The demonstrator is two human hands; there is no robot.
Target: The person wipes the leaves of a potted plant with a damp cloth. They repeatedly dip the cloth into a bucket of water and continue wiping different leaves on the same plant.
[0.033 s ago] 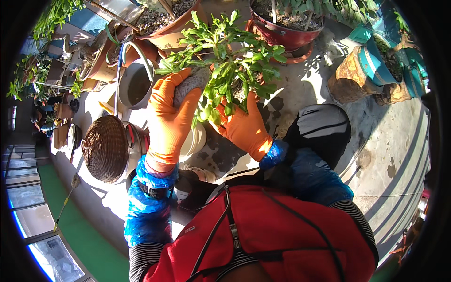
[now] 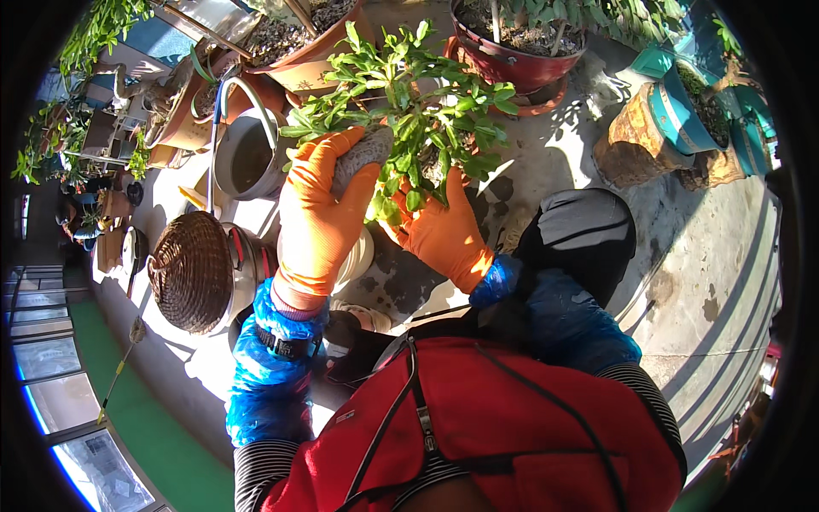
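Note:
In an orange glove, my left hand point(image 2: 322, 218) grips a grey, rough, rounded stone-like lump point(image 2: 363, 156), fingers over its top and thumb along its near side. The lump rests close against the left side of a leafy green plant point(image 2: 409, 128). My right hand point(image 2: 448, 235), gloved the same way, reaches in under the plant's lower leaves from the near right. Its thumb points up and its fingers curl inward, the tips partly covered by leaves. What they hold there is hidden. Behind my left hand a pale round container point(image 2: 358, 256) shows in part.
A grey bucket point(image 2: 247, 158) and a woven cone-shaped basket lid point(image 2: 192, 271) on a pale vessel stand at left. Large planters stand beyond, including a red pot point(image 2: 525, 64). Teal pots point(image 2: 674, 115) and a wooden stump point(image 2: 636, 141) are at right. My knee point(image 2: 584, 235) rises beside my right hand.
My left hand has shifted slightly right with the grey lump, which now sits closer to the plant's stems. My right hand stays nearly where it was.

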